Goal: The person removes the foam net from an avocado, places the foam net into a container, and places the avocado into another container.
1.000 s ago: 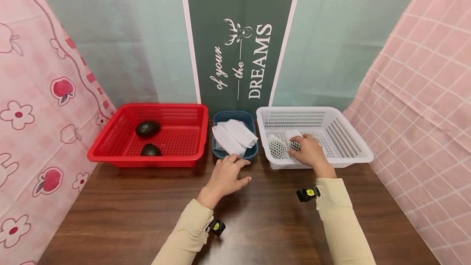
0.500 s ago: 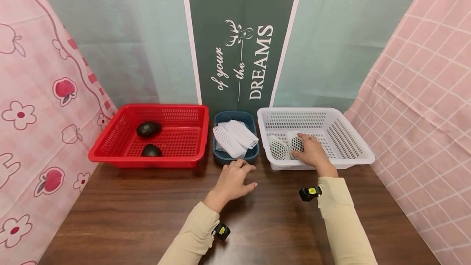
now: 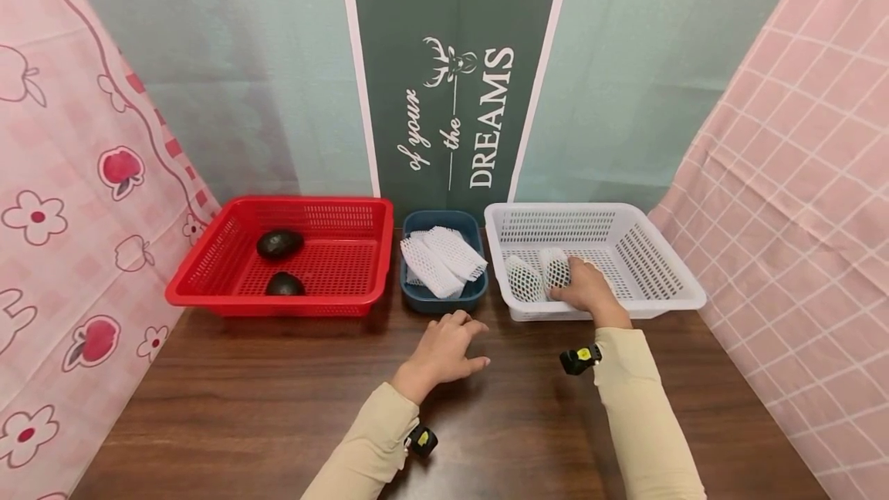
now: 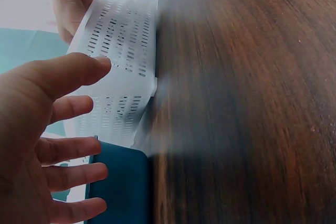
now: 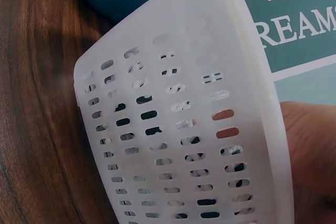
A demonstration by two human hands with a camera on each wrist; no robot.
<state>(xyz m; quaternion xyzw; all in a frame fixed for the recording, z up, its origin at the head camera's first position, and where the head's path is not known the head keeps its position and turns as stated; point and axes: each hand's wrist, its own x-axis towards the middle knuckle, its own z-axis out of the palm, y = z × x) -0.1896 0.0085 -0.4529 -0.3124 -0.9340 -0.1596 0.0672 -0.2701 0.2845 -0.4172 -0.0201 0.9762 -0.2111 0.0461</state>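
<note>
In the head view, my right hand (image 3: 589,284) reaches into the white basket (image 3: 677,288), right beside an avocado in a white foam net (image 3: 555,265). Its thumb lies near the avocado's lower end; the other fingertips are hidden, and I cannot tell if they grip it. Another netted avocado (image 3: 525,279) lies to its left. My left hand (image 3: 447,349) hovers in front of the blue bin (image 3: 444,305), fingers spread and holding nothing. White foam nets (image 3: 444,257) are heaped in that bin. In the right wrist view the basket wall (image 5: 173,129) hides most of the right hand (image 5: 312,150).
A red basket (image 3: 278,301) stands at the left with two bare avocados (image 3: 280,244) inside. All three containers line up along the curtain (image 3: 278,99) at the back of the brown wooden table (image 3: 500,423). Pink cloths (image 3: 792,176) hang at both sides.
My left hand has drawn back from the blue bin toward the table's front. My right hand has shifted slightly right, from over the netted avocado to its side, uncovering more of it.
</note>
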